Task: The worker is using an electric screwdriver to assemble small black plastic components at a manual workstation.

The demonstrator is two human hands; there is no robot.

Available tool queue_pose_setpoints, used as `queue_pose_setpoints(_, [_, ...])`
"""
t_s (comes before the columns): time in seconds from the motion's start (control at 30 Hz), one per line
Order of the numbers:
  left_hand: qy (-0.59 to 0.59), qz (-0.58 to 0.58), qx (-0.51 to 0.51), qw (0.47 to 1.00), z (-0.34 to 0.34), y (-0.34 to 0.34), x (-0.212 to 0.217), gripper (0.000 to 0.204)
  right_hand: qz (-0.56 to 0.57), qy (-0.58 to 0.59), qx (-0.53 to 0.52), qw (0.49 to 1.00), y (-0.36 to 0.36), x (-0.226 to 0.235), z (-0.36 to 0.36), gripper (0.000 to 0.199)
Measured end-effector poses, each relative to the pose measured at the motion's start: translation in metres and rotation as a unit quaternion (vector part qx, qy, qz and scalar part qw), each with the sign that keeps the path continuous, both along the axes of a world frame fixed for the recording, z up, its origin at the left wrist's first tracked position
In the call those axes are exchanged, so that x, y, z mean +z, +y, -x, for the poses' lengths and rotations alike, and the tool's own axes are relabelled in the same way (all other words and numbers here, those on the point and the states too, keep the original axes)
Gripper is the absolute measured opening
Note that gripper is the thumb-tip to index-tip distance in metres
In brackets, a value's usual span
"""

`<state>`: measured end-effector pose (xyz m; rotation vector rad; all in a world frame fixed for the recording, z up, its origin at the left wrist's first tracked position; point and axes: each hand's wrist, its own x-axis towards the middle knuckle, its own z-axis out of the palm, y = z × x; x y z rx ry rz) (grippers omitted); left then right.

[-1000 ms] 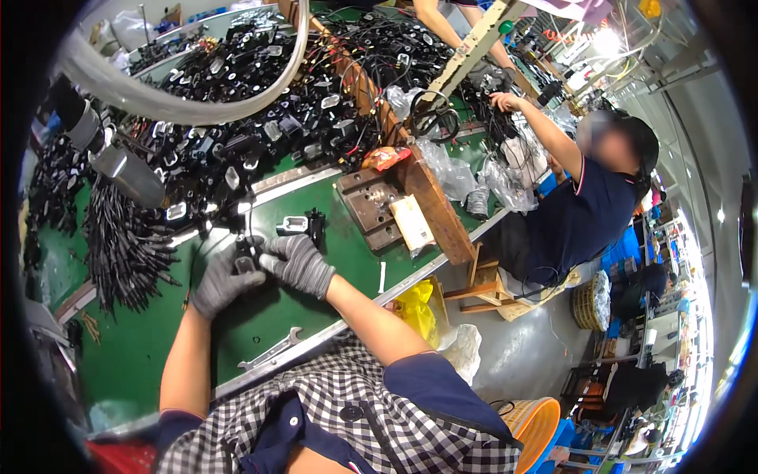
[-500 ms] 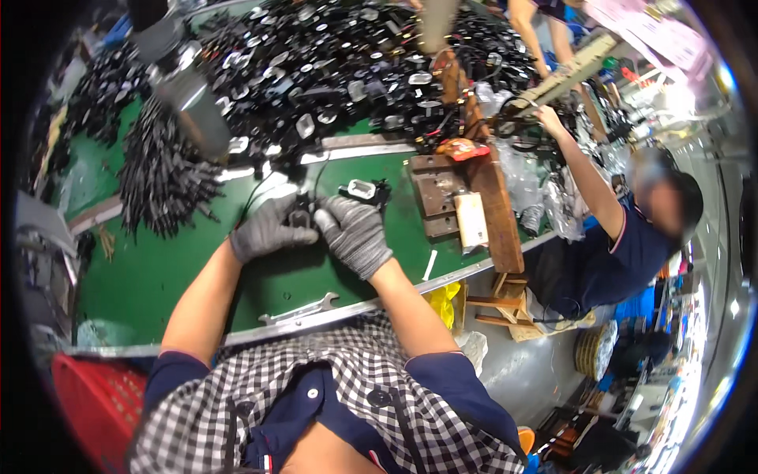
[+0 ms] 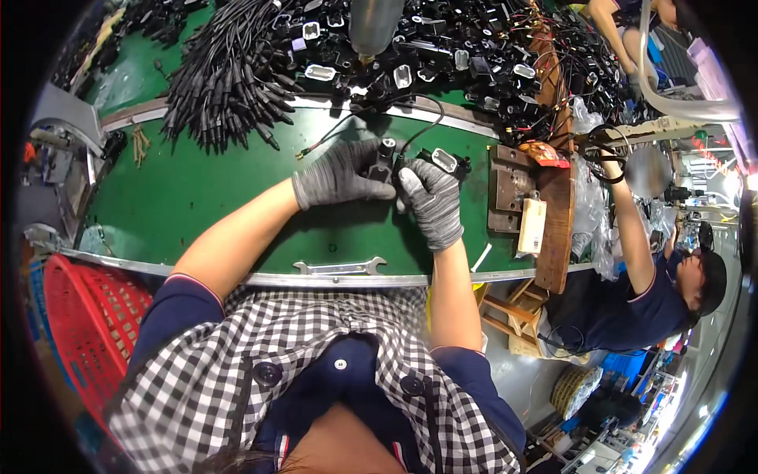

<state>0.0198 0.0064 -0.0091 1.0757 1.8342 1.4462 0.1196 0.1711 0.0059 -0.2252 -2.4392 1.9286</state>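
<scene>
At the far left, below the near edge of the green worktop [image 3: 181,197], stands a red plastic basket [image 3: 87,316], prob. to catch things within arm's reach. On the worktop's far left part lies a thick bundle of black cables [image 3: 229,71], plugs all pointing toward the person, so one can be pulled out w/o untangling. A flat wrench [image 3: 339,268] rests right at the near edge, close to the body. In the middle, the left hand [image 3: 339,175], in a grey knit glove, is closed around a small black plastic part [image 3: 384,162] and keeps it upright just above the worktop; the right hand [image 3: 430,201], gloved too, touches it from the other side, fingers curled on the same piece, so both hands are together on it, seemingly to steady it. A thin black wire [image 3: 418,126] runs from it toward the far edge, where a big heap of black parts [image 3: 442,47] lies. Right of the hands sits a grey metal fixture [image 3: 509,189] beside a wooden board [image 3: 557,205] at the worktop's right edge. Beyond it a co-worker in dark blue [image 3: 624,308] reaches up.
</scene>
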Motion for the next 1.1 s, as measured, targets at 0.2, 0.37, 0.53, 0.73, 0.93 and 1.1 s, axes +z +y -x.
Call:
queue_pose_setpoints(0.2, [-0.215,0.038,-0.103,0.97,0.011,-0.008,0.031,0.053,0.068,-0.066,0.067,0.993,0.006,0.015,0.002,0.02])
queue_pose_setpoints(0.37, [-0.073,0.076,-0.104,0.989,0.01,-0.015,0.032,0.053,-0.039,-0.062,0.099,0.992,-0.001,0.009,0.005,0.02])
queue_pose_setpoints(0.53, [0.235,-0.042,-0.005,0.971,-0.004,-0.005,0.035,0.058,-0.299,0.22,-0.077,0.925,-0.017,-0.004,-0.007,0.018])
queue_pose_setpoints(0.73, [-0.528,-0.018,-0.104,0.842,-0.002,-0.004,0.059,0.052,-0.263,0.243,-0.012,0.934,-0.01,0.043,-0.019,0.022])
queue_pose_setpoints(0.93, [-0.488,-0.08,-0.022,0.869,-0.015,-0.011,0.022,0.041,-0.236,0.31,0.003,0.921,-0.025,0.019,-0.026,0.029])
queue_pose_setpoints(1.1, [-0.258,-0.134,0.154,0.944,-0.006,-0.012,0.022,0.026,-0.419,0.065,0.099,0.9,-0.025,0.022,-0.066,0.023])
